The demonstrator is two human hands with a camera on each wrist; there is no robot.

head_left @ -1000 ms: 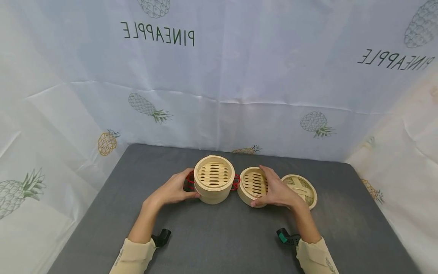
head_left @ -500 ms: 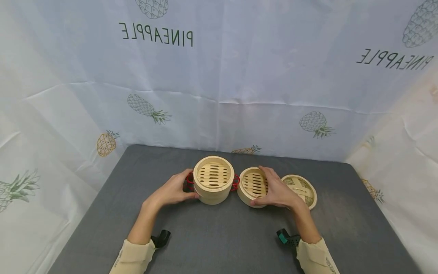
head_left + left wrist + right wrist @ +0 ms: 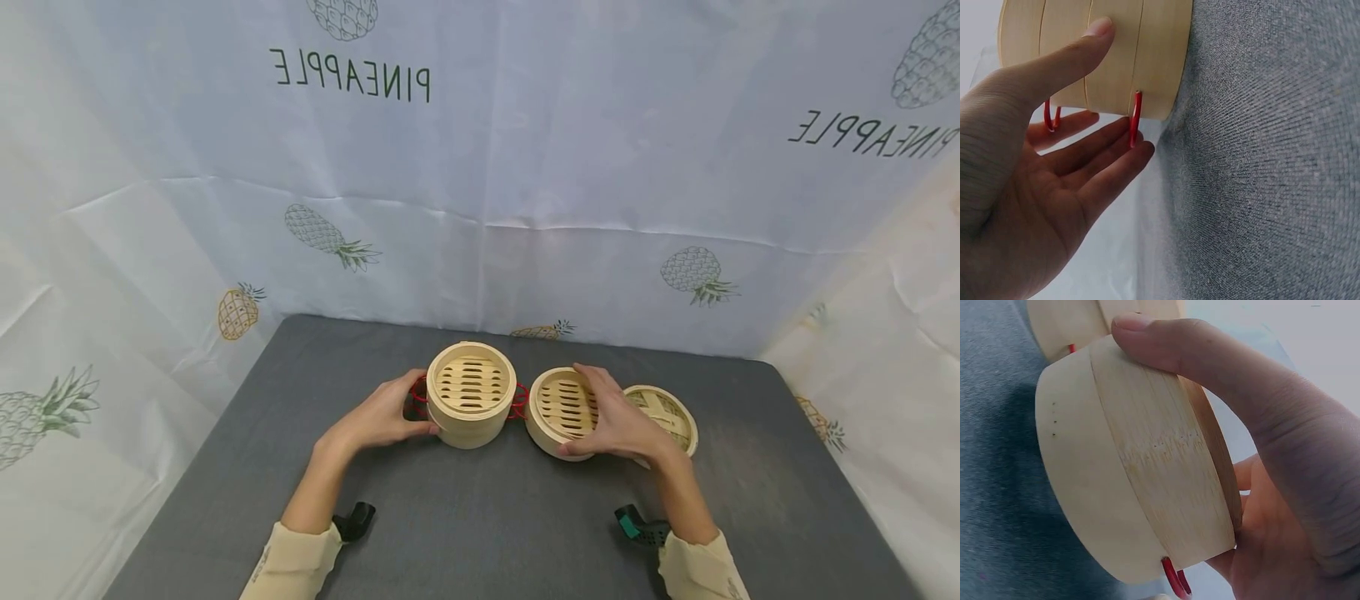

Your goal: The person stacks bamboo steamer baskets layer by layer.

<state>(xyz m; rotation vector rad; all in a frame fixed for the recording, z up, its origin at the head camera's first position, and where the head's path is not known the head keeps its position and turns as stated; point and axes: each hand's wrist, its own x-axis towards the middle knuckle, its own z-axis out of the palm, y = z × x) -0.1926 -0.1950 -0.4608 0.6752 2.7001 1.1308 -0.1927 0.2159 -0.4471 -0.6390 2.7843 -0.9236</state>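
where the right grip (image 3: 618,421) holds it, the right basket (image 3: 562,404) is hidden.

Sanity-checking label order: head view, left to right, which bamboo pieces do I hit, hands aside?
Taller steamer stack → shorter steamer basket → round woven lid, partly hidden.

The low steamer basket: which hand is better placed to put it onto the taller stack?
Probably the right hand: it grips the low steamer basket, while the left hand holds the taller stack by its left side.
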